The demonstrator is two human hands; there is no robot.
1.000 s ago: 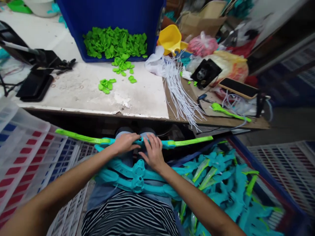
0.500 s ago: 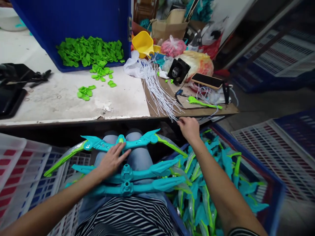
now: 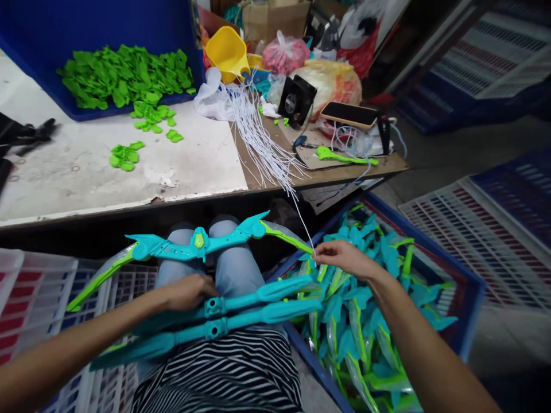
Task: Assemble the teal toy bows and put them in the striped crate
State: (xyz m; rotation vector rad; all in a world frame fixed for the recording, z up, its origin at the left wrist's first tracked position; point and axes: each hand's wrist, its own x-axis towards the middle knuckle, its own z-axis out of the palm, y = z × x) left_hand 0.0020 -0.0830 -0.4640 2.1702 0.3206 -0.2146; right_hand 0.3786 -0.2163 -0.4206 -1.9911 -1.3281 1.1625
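Observation:
Across my knees lies a turquoise toy bow (image 3: 232, 242) with lime-edged, clear limbs. Closer to my body, two more turquoise toy bows (image 3: 262, 314) rest side by side on my lap. My left hand (image 3: 189, 291) is closed around the upper of these two, left of its hub, its fingertips partly hidden. With thumb and fingers pinched, my right hand (image 3: 340, 258) holds a white elastic cord (image 3: 302, 215) by its end, at the right tip of the knee bow. That cord stretches down from a bundle of white cords (image 3: 262, 137) on the table edge.
A blue crate (image 3: 469, 321) full of similar bows stands at my right. On the table (image 3: 198, 160) are a blue bin (image 3: 26, 63) with green pieces, a yellow scoop (image 3: 226, 51), a small fan (image 3: 297, 100) and a phone (image 3: 349, 115). White baskets (image 3: 38, 287) flank me.
My right hand has drawn a cord from the bundle down to the knee bow's right tip. My left hand has left that bow's middle and moved to the lower bows, which sit closer to me.

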